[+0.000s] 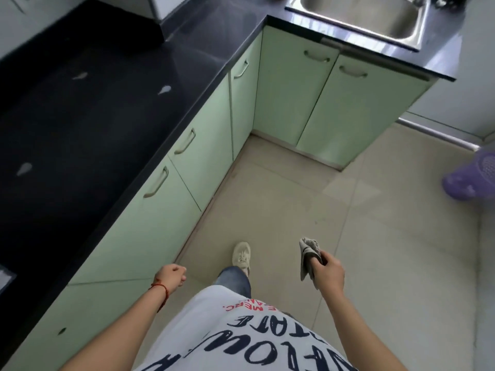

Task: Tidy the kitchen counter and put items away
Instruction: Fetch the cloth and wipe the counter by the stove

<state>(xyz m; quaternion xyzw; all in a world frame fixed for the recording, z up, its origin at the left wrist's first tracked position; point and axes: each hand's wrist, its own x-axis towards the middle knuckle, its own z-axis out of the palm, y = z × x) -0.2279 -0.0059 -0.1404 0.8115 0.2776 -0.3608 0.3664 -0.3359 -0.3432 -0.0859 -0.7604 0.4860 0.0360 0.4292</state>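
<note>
Your right hand (328, 269) hangs low over the floor (375, 236), its fingers (322, 257) closed around a crumpled grey cloth (308, 254); your left hand (171, 275) is curled into a loose fist and holds nothing. You stand in the angle of an L-shaped counter (112, 108), well apart from the sink (375, 20) at the far end. The cloth looks limp and bunched, pinched only at its middle so the ends flop free, and I judge the main risk to be losing it: with so little fabric inside your grip, a swing of the arm as you step could let it slide out onto the tiles. If it is damp, which cannot be told from here, it could also drip on the smooth pale floor and make it slick underfoot. The counter is dark, glossy stone with a hard square edge, and a few pale smears (164, 89) lie on it; missing them would leave the tidying unfinished, and a dirty cloth would only spread them. The cupboard doors (192, 145) below are flat pale green panels with curved metal handles (184, 141) that stand proud, so a hip or the trailing cloth could catch on one as you pass. The sink is brushed steel. A purple perforated plastic basket (471, 180) sits on the floor to your right, near enough to your path to clip with a foot.
</note>
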